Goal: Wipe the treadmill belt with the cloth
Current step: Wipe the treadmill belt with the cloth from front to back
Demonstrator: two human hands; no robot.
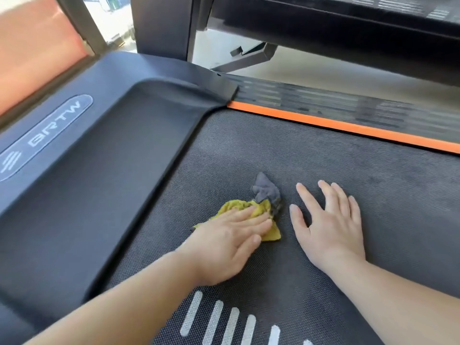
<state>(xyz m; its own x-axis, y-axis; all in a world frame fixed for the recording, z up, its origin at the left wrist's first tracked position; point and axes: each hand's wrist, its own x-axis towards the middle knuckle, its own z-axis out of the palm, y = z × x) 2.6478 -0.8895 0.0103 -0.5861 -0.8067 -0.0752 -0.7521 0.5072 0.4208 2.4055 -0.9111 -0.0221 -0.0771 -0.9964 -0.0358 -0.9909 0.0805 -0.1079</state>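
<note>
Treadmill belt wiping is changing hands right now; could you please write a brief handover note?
Left hand: fingers straight, pressing the crumpled yellow-and-grey cloth onto the black textured treadmill belt.
Right hand: open, palm down on the belt beside the cloth, holding nothing.
Cloth: near the belt's front end, close to the dark plastic motor cover.
Done: wiping is under way; no clear wiped patch shows.
Left: the belt toward the orange side strip and the white stripe markings.
</note>
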